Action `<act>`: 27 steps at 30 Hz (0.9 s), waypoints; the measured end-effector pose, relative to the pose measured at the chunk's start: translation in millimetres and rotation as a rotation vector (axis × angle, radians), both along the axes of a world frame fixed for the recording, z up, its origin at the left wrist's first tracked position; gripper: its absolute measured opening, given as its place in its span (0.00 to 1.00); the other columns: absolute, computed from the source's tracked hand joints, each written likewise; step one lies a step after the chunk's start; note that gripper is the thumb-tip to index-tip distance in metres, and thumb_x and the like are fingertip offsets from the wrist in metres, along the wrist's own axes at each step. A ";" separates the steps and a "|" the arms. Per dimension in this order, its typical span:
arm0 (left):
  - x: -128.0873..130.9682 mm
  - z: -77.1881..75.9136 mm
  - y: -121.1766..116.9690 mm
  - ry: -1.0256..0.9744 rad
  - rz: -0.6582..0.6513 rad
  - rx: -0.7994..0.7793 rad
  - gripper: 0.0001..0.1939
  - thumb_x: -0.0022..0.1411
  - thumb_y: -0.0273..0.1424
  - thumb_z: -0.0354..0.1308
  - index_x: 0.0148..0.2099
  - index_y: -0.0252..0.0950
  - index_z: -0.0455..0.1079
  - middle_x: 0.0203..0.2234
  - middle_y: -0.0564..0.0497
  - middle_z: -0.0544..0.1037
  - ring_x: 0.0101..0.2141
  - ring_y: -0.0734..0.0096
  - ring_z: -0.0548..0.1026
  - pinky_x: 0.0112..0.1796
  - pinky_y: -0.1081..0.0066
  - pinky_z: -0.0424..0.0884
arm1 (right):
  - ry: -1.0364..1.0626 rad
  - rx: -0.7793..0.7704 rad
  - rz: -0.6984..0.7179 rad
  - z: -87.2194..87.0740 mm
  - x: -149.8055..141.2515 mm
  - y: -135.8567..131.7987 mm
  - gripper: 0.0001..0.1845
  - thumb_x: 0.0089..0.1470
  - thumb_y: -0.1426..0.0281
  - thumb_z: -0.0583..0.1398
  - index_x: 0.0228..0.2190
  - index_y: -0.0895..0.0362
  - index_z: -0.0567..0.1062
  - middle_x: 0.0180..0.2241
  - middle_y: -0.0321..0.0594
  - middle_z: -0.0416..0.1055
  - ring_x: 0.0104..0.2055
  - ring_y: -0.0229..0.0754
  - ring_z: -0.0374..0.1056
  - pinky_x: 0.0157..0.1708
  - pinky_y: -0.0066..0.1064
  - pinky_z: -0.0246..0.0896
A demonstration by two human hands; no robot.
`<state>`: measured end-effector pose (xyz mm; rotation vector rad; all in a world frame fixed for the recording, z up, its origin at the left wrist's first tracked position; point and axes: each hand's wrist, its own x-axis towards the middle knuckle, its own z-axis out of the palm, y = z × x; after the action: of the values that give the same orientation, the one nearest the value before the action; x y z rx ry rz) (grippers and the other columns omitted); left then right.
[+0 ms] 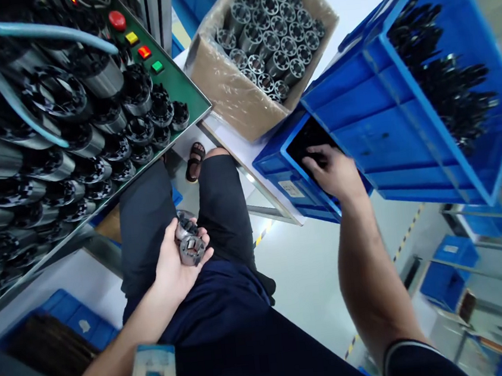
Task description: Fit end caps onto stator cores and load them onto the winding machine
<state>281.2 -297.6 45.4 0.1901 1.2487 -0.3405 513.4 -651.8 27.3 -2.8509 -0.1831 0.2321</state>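
Observation:
In front of my lap, my left hand (172, 256) holds a short metal cylinder with black toothed end pieces (192, 250). Its palm faces up and the fingers curl round the part; a black toothed piece (186, 223) shows at the far end. My right hand (334, 170) reaches into the smaller blue bin (291, 169), over its dark contents. Thumb and fingers bend toward each other there, and whatever lies between their tips is lost in the dark.
At left, a green-topped bench (194, 98) carries many metal cylinders and blue-handled pliers (51, 38), beside coloured buttons (144, 52). A cardboard box (233, 100) of metal tubes stands ahead. A tilted blue crate (387, 120) of black parts rises right of my right hand.

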 end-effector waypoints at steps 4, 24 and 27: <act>3.9 5.4 5.3 -0.057 -0.022 -0.006 0.22 0.91 0.42 0.49 0.51 0.34 0.79 0.31 0.48 0.81 0.21 0.66 0.81 0.22 0.68 0.83 | 0.075 -0.082 -0.005 -28.1 19.7 -25.9 0.31 0.61 0.62 0.73 0.63 0.57 0.89 0.64 0.62 0.78 0.63 0.67 0.82 0.73 0.62 0.77; 4.3 4.9 23.8 -0.106 0.109 -0.001 0.25 0.94 0.42 0.43 0.50 0.35 0.76 0.32 0.50 0.75 0.22 0.72 0.76 0.14 0.79 0.66 | 0.232 -0.141 0.197 -23.7 18.6 -43.5 0.30 0.63 0.61 0.70 0.64 0.50 0.90 0.57 0.54 0.89 0.55 0.64 0.84 0.59 0.52 0.80; -0.2 -0.7 25.7 -0.154 0.085 0.042 0.26 0.94 0.43 0.42 0.51 0.35 0.76 0.32 0.49 0.75 0.22 0.71 0.75 0.13 0.79 0.63 | 0.226 -0.040 0.185 -20.4 12.0 -58.7 0.26 0.65 0.59 0.70 0.61 0.51 0.92 0.49 0.51 0.92 0.50 0.63 0.87 0.54 0.50 0.82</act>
<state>281.0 -271.9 44.7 0.1946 1.1082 -0.2222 525.4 -710.5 6.9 -2.8192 -0.3989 0.5985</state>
